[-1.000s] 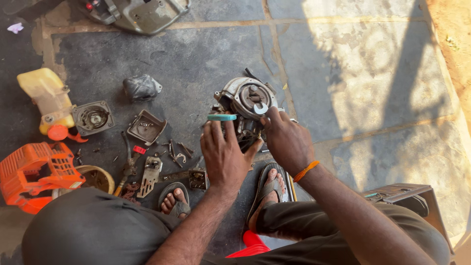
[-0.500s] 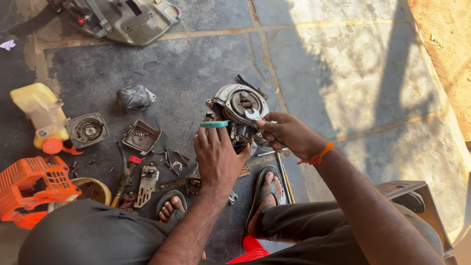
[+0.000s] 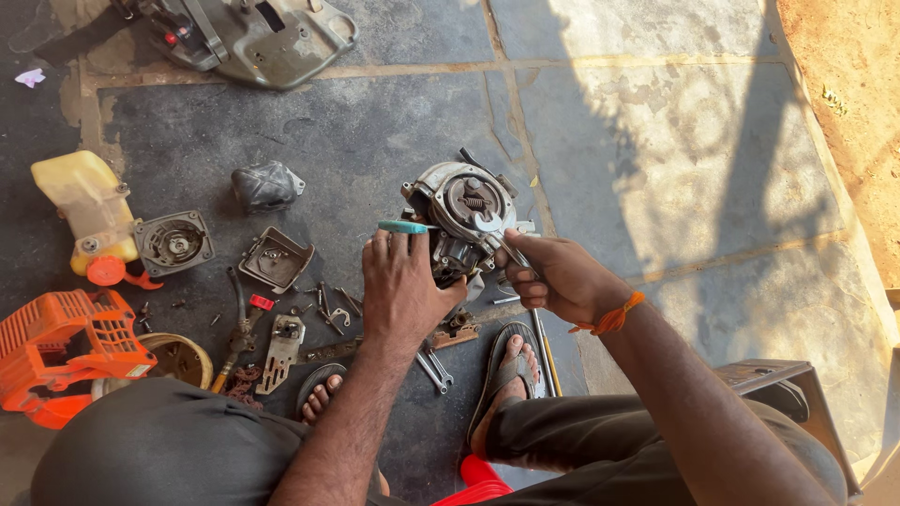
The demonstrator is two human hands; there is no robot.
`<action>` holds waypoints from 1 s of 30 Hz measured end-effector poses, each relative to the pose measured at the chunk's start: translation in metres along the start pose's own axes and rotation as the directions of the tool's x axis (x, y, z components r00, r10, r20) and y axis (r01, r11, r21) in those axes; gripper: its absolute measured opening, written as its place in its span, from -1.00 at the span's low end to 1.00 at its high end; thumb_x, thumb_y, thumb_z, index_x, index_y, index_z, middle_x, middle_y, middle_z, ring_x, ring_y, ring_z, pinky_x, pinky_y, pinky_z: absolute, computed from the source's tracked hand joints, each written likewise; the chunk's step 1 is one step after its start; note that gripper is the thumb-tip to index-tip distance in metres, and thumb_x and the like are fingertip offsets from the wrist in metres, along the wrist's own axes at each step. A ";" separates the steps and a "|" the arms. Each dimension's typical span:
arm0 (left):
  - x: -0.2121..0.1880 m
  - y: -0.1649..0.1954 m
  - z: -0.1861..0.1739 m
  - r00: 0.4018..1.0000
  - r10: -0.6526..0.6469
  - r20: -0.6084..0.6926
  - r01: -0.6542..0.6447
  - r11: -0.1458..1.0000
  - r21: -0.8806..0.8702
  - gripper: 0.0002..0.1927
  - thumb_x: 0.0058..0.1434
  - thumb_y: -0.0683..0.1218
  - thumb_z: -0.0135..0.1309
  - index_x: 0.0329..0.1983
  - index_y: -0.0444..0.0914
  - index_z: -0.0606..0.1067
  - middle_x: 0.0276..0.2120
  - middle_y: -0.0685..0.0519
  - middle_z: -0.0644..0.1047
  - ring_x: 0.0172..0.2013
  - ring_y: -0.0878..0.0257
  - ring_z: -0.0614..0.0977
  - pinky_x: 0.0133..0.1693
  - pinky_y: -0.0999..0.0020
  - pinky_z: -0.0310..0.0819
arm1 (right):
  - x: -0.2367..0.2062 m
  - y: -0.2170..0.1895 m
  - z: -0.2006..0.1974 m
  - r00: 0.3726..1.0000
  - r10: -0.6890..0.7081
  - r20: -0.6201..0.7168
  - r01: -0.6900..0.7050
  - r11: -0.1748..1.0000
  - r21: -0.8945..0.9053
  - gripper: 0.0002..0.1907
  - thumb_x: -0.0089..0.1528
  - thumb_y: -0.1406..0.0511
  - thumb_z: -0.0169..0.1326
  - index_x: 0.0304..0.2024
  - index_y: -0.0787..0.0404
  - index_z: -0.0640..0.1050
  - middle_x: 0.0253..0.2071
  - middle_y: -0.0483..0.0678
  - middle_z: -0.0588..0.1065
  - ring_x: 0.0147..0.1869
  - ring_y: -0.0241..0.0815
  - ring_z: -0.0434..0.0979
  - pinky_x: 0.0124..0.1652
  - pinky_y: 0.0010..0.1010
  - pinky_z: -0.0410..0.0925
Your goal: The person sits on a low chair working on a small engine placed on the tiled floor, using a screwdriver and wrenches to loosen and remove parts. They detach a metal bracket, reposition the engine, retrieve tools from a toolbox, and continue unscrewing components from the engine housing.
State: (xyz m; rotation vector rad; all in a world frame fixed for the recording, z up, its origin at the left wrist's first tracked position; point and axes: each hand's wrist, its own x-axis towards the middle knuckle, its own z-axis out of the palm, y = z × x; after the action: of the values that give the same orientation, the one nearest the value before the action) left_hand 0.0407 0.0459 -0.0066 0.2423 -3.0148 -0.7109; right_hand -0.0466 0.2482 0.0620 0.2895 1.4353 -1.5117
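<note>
Gripping a small engine (image 3: 464, 211), both hands (image 3: 403, 290) work a wrench (image 3: 497, 234).

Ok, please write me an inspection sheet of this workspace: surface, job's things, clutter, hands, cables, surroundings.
Surface: grey stone-slab floor, half in shade, half in sun.
Job's things: small engine on the floor between both hands; a spanner on it; a teal-handled tool.
Clutter: yellow fuel tank, orange plastic cover, round starter housing, black square cover, loose spanners, small screws and brackets.
Hands: left hand steadies the engine and holds the teal-handled tool; right hand grips the spanner.
Cables: nothing seen.
Surroundings: grey machine casing at the top edge; bare soil at right; the person's sandalled feet below.
</note>
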 end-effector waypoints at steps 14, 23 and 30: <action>-0.009 0.004 0.009 0.988 0.071 -0.138 -0.054 0.991 0.125 -0.27 0.02 -0.07 0.28 0.27 -0.29 0.32 0.12 -0.16 0.42 0.23 -0.10 0.41 0.25 -0.07 0.34 | 0.003 0.062 0.059 0.923 -0.374 0.087 0.272 0.799 0.537 -0.66 0.51 0.20 -0.26 0.10 0.28 0.43 -0.01 0.09 0.59 -0.07 -0.15 0.64 -0.08 -0.32 0.55; -0.012 -0.002 0.011 0.956 0.101 -0.275 -0.097 0.995 0.029 -0.63 0.32 -0.01 0.06 0.07 -0.33 0.43 0.02 -0.17 0.47 0.15 -0.12 0.46 0.17 -0.10 0.40 | 0.020 0.059 0.067 0.946 -0.324 0.007 0.270 0.801 0.535 -0.58 0.50 0.17 -0.34 0.14 0.31 0.42 0.10 0.20 0.57 0.04 -0.06 0.66 -0.04 -0.29 0.58; -0.011 0.006 0.007 0.909 0.176 -0.378 -0.094 0.970 0.224 -0.65 0.30 0.10 -0.01 -0.11 -0.28 0.45 -0.14 -0.09 0.47 0.12 -0.12 0.45 0.17 -0.28 0.36 | 0.022 0.046 0.086 0.955 -0.296 0.003 0.239 0.780 0.578 -0.54 0.49 0.17 -0.42 0.16 0.38 0.36 0.07 0.27 0.53 0.07 0.02 0.66 0.02 -0.19 0.59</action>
State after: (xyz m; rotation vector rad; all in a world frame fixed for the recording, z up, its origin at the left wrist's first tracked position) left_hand 0.0506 0.0560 -0.0107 0.1553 -2.6760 -0.2970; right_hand 0.0157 0.1734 0.0405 0.3790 0.9362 -2.1580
